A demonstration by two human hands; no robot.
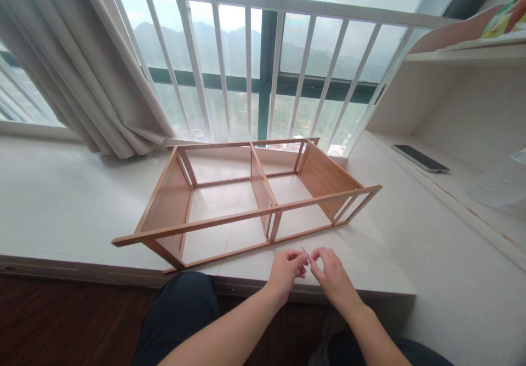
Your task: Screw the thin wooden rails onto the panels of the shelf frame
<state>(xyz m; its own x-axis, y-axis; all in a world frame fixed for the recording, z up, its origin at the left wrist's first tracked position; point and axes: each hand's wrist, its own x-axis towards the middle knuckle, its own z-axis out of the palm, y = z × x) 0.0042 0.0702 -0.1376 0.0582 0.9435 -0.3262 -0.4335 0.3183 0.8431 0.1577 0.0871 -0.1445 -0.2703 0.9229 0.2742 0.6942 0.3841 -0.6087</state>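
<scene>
— Pinching a small metal pin between its fingertips, the left hand sits at the near edge of the white platform, doesn't it?

— Yes, and the right hand meets it, fingers curled closed on the same pin, so both are equally near. The pin is thin; its long axis seems to tilt up and away, though it is too small to be sure.

— And the wooden frame?

— Just beyond the hands, lying on its side, its long rails running left to right. Both forearms reach forward from the lap, wrists low, knuckles up.
</scene>
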